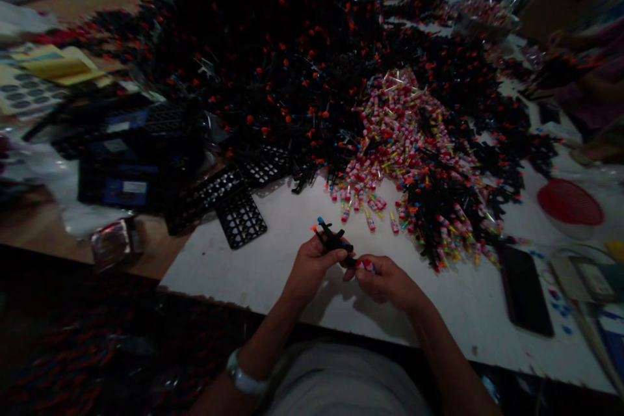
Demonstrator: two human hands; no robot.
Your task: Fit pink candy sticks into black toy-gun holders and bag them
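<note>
Near the front edge of the white table [219, 276], my left hand [311, 268] grips several small black toy guns [332, 239], one with a blue tip and one with an orange tip. My right hand [383, 281] is closed just beside it, pinching small candy-like tubes with red ends [365, 265] against the lower end of the black pieces. A heap of pink, white and yellow tubes [400, 123] lies beyond my hands. Around and behind it spreads a large pile of black toy guns with orange tips [273, 78].
Black perforated trays [241, 218] lie at the left, beside dark packs with blue labels [125, 190]. A black phone [526, 291] and a red round lid [570, 201] are at the right. Another person's arm [597, 86] shows at the far right.
</note>
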